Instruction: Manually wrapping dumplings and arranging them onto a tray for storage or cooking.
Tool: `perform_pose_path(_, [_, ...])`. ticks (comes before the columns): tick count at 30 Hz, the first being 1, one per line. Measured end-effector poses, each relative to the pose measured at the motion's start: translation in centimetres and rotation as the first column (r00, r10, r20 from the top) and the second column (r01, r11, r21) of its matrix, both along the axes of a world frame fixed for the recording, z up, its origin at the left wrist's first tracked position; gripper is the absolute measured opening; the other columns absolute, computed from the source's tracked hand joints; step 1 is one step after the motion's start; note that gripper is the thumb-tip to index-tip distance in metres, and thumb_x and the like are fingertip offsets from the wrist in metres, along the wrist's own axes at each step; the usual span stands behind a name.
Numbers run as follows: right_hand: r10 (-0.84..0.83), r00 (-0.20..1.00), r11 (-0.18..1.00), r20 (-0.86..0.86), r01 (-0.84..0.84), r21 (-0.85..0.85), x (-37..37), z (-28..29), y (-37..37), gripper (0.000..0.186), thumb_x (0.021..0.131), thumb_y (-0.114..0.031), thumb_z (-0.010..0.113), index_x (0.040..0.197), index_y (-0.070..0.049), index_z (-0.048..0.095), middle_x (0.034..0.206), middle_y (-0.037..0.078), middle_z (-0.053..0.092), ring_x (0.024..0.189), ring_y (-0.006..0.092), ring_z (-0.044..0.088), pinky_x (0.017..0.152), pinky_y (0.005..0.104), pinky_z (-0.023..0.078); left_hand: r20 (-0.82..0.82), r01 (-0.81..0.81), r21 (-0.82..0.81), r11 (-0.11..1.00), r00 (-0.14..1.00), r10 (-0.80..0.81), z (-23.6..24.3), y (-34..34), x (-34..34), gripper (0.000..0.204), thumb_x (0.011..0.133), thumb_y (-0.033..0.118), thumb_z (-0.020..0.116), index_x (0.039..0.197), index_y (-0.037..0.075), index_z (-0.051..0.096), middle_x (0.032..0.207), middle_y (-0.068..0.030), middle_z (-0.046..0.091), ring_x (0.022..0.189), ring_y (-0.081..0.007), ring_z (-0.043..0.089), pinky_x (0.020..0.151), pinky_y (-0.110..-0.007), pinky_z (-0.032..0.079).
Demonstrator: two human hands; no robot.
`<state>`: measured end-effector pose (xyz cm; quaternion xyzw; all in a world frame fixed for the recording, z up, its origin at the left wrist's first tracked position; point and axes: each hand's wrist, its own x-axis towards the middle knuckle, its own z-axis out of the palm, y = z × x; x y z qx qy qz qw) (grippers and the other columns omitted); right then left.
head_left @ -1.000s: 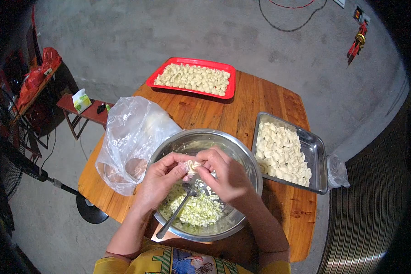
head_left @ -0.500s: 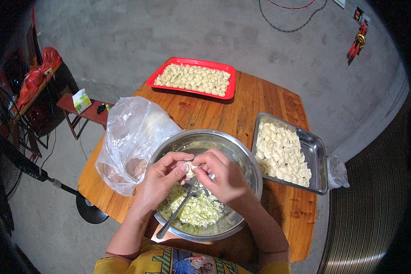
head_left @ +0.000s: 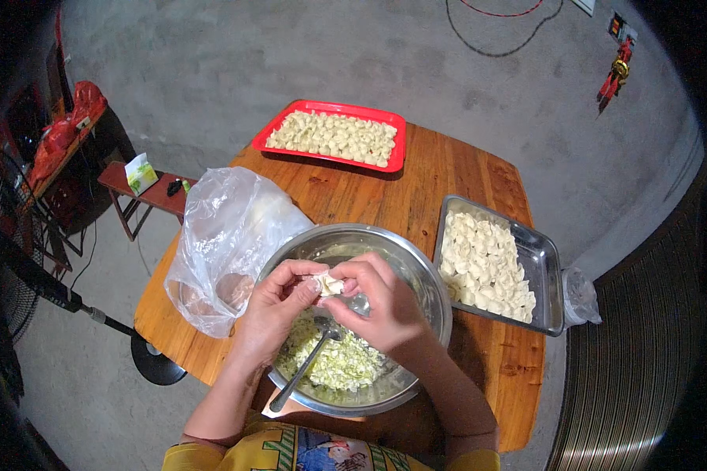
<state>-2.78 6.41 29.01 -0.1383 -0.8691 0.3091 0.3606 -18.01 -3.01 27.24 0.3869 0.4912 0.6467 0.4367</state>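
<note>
Between the fingertips of my left hand [head_left: 279, 302] and my right hand [head_left: 375, 302] is a small pale dumpling [head_left: 329, 284], pinched from both sides. Both hands are over a large steel bowl [head_left: 436, 322]. Chopped pale-green vegetable filling [head_left: 349, 363] lies in the bowl, and a metal spoon [head_left: 305, 369] rests in it with its handle over the near rim. Left of the bowl, a clear plastic bag [head_left: 212, 228] holds something pale that I cannot make out well.
On the wooden table [head_left: 424, 173], a red tray [head_left: 404, 141] of dumplings stands at the back, and a steel tray [head_left: 543, 255], partly filled with dumplings, at the right. A small bench [head_left: 161, 188] and a standing fan [head_left: 35, 275] are to the left; a grey wall [head_left: 353, 55] is behind.
The fingers have shifted slightly around the dumpling, so more of it shows between the fingertips. The bowl, spoon, bag and trays stay in place.
</note>
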Motion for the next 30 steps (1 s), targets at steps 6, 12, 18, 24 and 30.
perform_pose_path(6, [-0.034,0.999,0.999,-0.039,0.032,-0.034,-0.1,-0.3,-0.1,0.027,0.083,-0.007,0.069,0.106,-0.001,0.056,0.096,0.015,0.056,0.081,0.0272,0.065,0.068,0.0350,0.054,-0.006,-0.003,0.019,1.000,1.000,0.003,0.0,0.0,0.3,0.019,0.095,0.011,0.059,0.113,0.003,0.060,0.102,-0.0039,0.064,0.090,-0.0103,0.060,0.082,-0.026,0.051])
perform_pose_path(12, [-0.069,0.997,0.998,-0.040,0.069,0.000,-0.1,-0.4,-0.1,0.024,0.081,-0.001,0.069,0.101,-0.001,0.058,0.095,0.013,0.058,0.080,0.0239,0.064,0.069,0.0317,0.054,-0.009,-0.024,0.048,0.999,1.000,0.024,0.0,0.1,0.7,0.019,0.094,0.009,0.060,0.112,0.003,0.060,0.101,-0.0048,0.065,0.089,-0.0116,0.062,0.081,-0.027,0.052])
perform_pose_path(18, [-0.069,0.996,0.997,-0.058,0.070,0.026,0.0,-0.5,0.0,0.023,0.080,0.002,0.069,0.099,-0.001,0.058,0.094,0.014,0.058,0.081,0.0257,0.064,0.069,0.0320,0.055,-0.023,-0.035,0.045,0.998,0.999,0.036,0.0,0.1,1.0,0.018,0.094,0.009,0.060,0.111,0.003,0.060,0.101,-0.0049,0.065,0.090,-0.0117,0.062,0.081,-0.028,0.053])
perform_pose_path(24, [-0.088,0.995,0.992,-0.053,0.092,0.082,0.3,-0.4,-0.1,0.023,0.079,0.003,0.068,0.099,-0.001,0.058,0.094,0.014,0.058,0.081,0.0260,0.064,0.069,0.0320,0.055,-0.040,-0.032,0.033,0.999,0.999,0.034,0.1,0.0,1.3,0.018,0.093,0.010,0.062,0.110,0.003,0.060,0.100,-0.0049,0.065,0.090,-0.0116,0.062,0.081,-0.028,0.053])
perform_pose_path(30, [-0.083,0.994,0.984,-0.069,0.093,0.153,0.3,-0.4,0.0,0.027,0.078,0.003,0.069,0.102,-0.002,0.057,0.096,0.014,0.058,0.080,0.0254,0.064,0.068,0.0322,0.054,-0.017,-0.023,0.060,0.998,1.000,0.024,-0.3,-0.1,1.2,0.021,0.094,0.007,0.060,0.114,0.003,0.058,0.103,-0.0045,0.063,0.091,-0.0107,0.060,0.082,-0.026,0.052])
